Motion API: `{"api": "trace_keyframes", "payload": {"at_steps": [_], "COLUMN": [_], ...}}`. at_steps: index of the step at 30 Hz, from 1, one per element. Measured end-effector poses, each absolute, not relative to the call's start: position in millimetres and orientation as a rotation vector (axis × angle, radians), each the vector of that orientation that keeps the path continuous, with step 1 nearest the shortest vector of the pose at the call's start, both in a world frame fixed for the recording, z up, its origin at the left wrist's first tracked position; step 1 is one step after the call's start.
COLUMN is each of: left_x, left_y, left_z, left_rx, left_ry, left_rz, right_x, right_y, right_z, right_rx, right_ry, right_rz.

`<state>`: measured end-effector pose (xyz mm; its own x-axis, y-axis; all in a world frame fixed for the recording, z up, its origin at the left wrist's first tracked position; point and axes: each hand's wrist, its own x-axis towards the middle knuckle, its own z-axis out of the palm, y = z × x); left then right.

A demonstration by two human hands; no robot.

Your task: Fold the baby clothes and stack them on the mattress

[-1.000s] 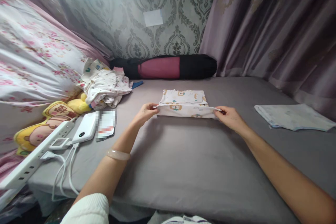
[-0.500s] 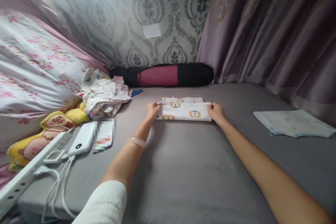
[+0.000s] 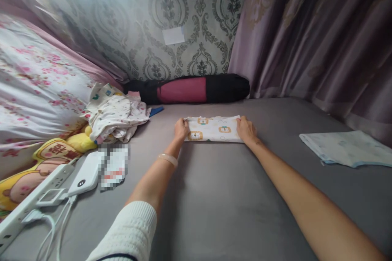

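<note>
A folded white cloth [image 3: 212, 129] printed with tan lion faces lies on the grey bed sheet [image 3: 214, 195], its long side running left to right. At its left end my left hand [image 3: 181, 129] grips the edge, fingers closed on the fabric. My right hand [image 3: 246, 130] pinches the opposite end near the upper corner. The cloth is stretched between the two hands, and its layers sit one over another. Fingertips of both hands are partly hidden by the fabric.
Crumpled printed clothes [image 3: 118, 114] lie on the left by a yellow plush toy [image 3: 80, 138]. Nearer are a white power bank [image 3: 87, 173] and a power strip [image 3: 36, 189] with cables. A folded pale cloth [image 3: 346, 147] is on the right; a black and maroon bag [image 3: 183, 89] lies along the wall.
The raised front part of the cloth has come down over the back layer, which now barely shows. Both hands are still at its ends. The view has shifted slightly.
</note>
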<state>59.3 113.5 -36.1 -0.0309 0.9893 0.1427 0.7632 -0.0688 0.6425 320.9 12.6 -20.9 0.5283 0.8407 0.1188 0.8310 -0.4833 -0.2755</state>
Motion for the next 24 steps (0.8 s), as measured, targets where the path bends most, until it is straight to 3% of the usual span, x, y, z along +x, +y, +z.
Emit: {"api": "trace_keyframes", "payload": {"at_steps": [24], "left_x": [71.9], "left_y": [142.8], "left_z": [-51.5], "left_rx": [1.975], "left_ry": [1.927], "left_rz": [0.738], "right_x": [335.0], "right_y": [46.4], "right_z": [-28.3], "right_rx": [-2.486], "right_ry": [-1.354], "right_rz": [0.161]}}
